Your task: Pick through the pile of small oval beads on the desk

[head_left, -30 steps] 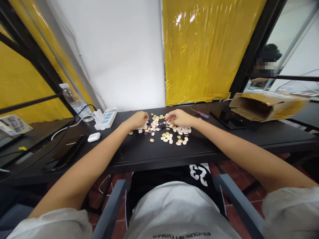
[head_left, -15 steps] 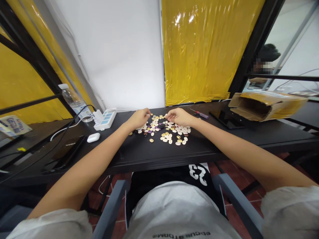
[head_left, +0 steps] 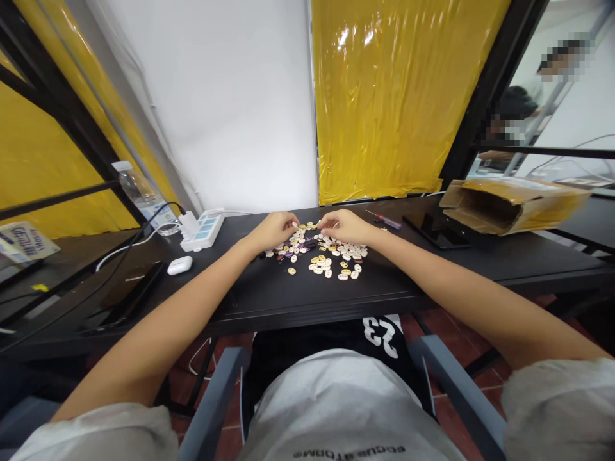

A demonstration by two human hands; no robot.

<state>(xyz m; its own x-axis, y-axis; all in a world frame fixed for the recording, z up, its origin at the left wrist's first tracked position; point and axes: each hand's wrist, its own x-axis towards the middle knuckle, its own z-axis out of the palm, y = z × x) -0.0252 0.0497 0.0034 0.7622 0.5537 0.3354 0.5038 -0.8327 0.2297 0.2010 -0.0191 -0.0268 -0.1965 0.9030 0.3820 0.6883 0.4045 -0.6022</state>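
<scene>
Many small oval button-like pieces (head_left: 319,266), cream, yellow, purple and dark, lie spread on the black table (head_left: 269,298). At the far left of the spread, my left hand (head_left: 277,229) is closed in a pinch, with a pale button-like piece (head_left: 295,225) at its fingertips. My right hand (head_left: 343,225) is over the right part of the spread with its fingers drawn together. Its fingertips meet at the far edge of the pieces, and what they hold, if anything, is too small to make out. A narrow gap with pieces in it separates the two hands.
Left of the pieces are a white power strip (head_left: 204,232), an earbud case (head_left: 179,266), a bottle (head_left: 141,195) and a dark tablet (head_left: 132,294). On the right lie a screwdriver (head_left: 388,221), a black phone (head_left: 437,232) and an open cardboard box (head_left: 514,205). People are beyond the frame.
My left hand has moved a little to the right, closer to my right hand. My right hand has shifted only slightly. Another person has come into sight at the upper right.
</scene>
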